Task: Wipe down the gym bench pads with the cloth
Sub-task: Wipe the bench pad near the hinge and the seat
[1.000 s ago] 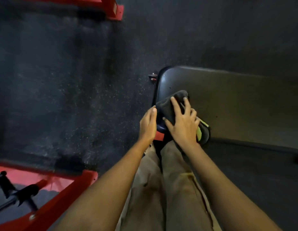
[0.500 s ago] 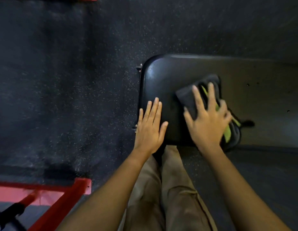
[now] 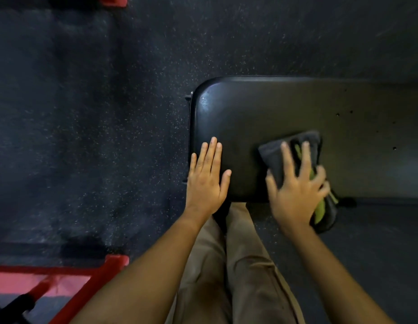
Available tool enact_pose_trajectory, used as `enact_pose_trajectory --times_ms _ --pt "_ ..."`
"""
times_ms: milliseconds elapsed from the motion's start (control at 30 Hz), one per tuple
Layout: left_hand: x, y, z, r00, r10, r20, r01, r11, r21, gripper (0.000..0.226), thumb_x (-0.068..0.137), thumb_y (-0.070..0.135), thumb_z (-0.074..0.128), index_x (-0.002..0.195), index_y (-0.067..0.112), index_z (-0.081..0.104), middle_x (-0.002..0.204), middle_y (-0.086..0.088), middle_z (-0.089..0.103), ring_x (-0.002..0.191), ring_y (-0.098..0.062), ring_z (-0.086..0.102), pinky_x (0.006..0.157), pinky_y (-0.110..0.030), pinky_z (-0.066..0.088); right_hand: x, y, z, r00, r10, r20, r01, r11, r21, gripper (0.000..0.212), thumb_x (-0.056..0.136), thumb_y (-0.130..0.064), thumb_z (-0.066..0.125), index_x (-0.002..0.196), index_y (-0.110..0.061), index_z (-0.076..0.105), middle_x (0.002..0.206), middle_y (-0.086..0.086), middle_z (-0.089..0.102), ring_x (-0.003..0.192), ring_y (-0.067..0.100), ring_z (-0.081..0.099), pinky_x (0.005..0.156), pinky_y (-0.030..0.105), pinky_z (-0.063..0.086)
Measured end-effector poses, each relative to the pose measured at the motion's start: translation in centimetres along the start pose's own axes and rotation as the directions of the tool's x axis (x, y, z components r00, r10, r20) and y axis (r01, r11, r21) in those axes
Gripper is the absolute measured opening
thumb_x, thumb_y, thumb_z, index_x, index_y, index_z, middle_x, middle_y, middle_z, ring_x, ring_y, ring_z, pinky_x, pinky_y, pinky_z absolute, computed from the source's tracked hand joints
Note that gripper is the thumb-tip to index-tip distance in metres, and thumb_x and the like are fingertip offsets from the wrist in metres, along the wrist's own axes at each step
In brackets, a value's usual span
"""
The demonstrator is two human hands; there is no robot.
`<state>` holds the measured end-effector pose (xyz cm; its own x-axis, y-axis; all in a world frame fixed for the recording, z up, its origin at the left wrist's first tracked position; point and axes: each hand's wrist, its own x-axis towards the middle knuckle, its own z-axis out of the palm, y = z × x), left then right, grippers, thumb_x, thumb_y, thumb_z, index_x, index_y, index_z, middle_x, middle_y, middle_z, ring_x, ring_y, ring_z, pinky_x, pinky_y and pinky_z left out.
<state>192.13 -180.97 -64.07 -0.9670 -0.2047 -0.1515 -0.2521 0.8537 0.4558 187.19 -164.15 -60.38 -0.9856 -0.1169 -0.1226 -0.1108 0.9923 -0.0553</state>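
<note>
Speckled dark floor. Black padded worktop (the gym bench pad). Right grip: fingers spread, pressing cloth flat. Left grip: flat, straight-fingered, empty, on worktop's near left corner. Dark cloth, green-lined, at worktop's near edge, overhanging.

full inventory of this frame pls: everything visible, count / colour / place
bench pad: 1, black, centre-right, runs off the right edge
cloth: 1, dark grey with yellow-green, on the pad's near edge, partly overhanging
floor: 1, dark speckled, around the bench
red frame: 1, red, bottom left
red metal piece: 1, red, top edge
bar: 1, black, bottom-left corner, blurred
trousers: 1 pair, khaki, bottom centre
left hand: 1, flat on the pad's near-left corner
right hand: 1, fingers spread, pressing the cloth
</note>
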Motion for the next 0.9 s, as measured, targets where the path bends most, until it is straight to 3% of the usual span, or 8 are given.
enact_pose_trajectory --times_ms 200,300,400,467,567,700,800,900 --pt "0.0 0.0 0.2 1.0 0.014 -0.005 -0.014 1.0 0.007 0.06 0.096 0.033 0.035 0.147 0.004 0.024 0.155 -0.01 0.019 0.144 -0.018 0.008 0.117 -0.035 0.002 5.8 -4.5 0.1 0.911 -0.411 0.03 0.412 0.911 -0.03 0.065 0.085 -0.051 0.041 0.147 -0.035 0.033 0.155 0.007 0.032 0.121 0.043 0.04 0.09 0.059 0.038" --pt "0.0 0.0 0.0 1.0 0.012 -0.01 -0.012 1.0 -0.002 0.059 0.097 0.034 0.035 0.148 0.006 0.021 0.155 -0.007 0.016 0.144 -0.015 0.005 0.117 -0.034 0.001 9.5 -2.4 -0.5 0.981 -0.195 0.008 0.194 0.981 0.019 0.064 0.088 -0.051 0.042 0.148 -0.037 0.029 0.157 0.005 0.028 0.123 0.044 0.041 0.092 0.059 0.037" --pt "0.1 0.0 0.0 1.0 0.008 -0.011 -0.008 1.0 -0.003 0.059 0.098 0.034 0.034 0.148 0.006 0.021 0.155 -0.008 0.018 0.144 -0.015 0.004 0.117 -0.035 0.001 5.3 -0.1 -0.3 0.998 0.06 -0.032 -0.059 0.998 0.028 0.062 0.09 -0.051 0.041 0.149 -0.035 0.03 0.156 0.007 0.028 0.122 0.045 0.04 0.092 0.058 0.037" --pt "0.1 0.0 0.1 1.0 0.007 -0.015 -0.007 1.0 -0.006 0.059 0.097 0.034 0.034 0.147 0.006 0.021 0.155 -0.009 0.02 0.144 -0.015 0.005 0.117 -0.035 0.002 1.1 -0.6 0.3 0.995 0.092 -0.03 -0.092 0.996 0.006 0.063 0.087 -0.05 0.043 0.148 -0.033 0.033 0.154 0.008 0.031 0.118 0.043 0.039 0.09 0.057 0.038" --pt "-0.1 0.1 0.3 1.0 0.021 -0.023 -0.021 1.0 0.0 0.059 0.096 0.033 0.035 0.147 0.005 0.022 0.155 -0.011 0.021 0.144 -0.018 0.008 0.117 -0.035 0.002 -0.4 -3.0 0.8 0.995 -0.1 -0.022 0.1 0.995 0.009 0.065 0.083 -0.051 0.045 0.145 -0.034 0.038 0.152 0.008 0.036 0.116 0.038 0.038 0.088 0.056 0.037" --pt "0.1 0.4 0.1 0.999 0.018 -0.038 -0.018 1.0 -0.009 0.058 0.096 0.03 0.035 0.146 0.002 0.026 0.154 -0.014 0.023 0.144 -0.022 0.011 0.118 -0.035 0.003 7.1 -2.7 0.0 0.916 -0.401 0.01 0.401 0.916 -0.023 0.066 0.082 -0.053 0.046 0.145 -0.037 0.037 0.153 0.006 0.035 0.118 0.043 0.044 0.088 0.057 0.04" --pt "0.5 1.5 0.1 0.998 0.014 -0.059 -0.016 0.999 -0.03 0.056 0.094 0.023 0.036 0.144 -0.002 0.03 0.152 -0.018 0.026 0.143 -0.023 0.013 0.118 -0.033 0.004 9.5 1.2 -0.8 0.988 -0.156 -0.009 0.156 0.987 0.036 0.065 0.085 -0.052 0.047 0.147 -0.038 0.033 0.156 0.005 0.03 0.12 0.044 0.043 0.09 0.056 0.038" --pt "1.5 3.3 0.5 0.999 0.045 -0.022 -0.045 0.999 -0.029 0.056 0.094 0.025 0.037 0.144 -0.001 0.029 0.153 -0.016 0.025 0.143 -0.021 0.012 0.118 -0.032 0.002 4.5 3.6 -0.6 0.992 0.125 -0.027 -0.124 0.992 0.033 0.064 0.087 -0.05 0.046 0.148 -0.034 0.032 0.155 0.008 0.031 0.119 0.045 0.041 0.091 0.057 0.038"
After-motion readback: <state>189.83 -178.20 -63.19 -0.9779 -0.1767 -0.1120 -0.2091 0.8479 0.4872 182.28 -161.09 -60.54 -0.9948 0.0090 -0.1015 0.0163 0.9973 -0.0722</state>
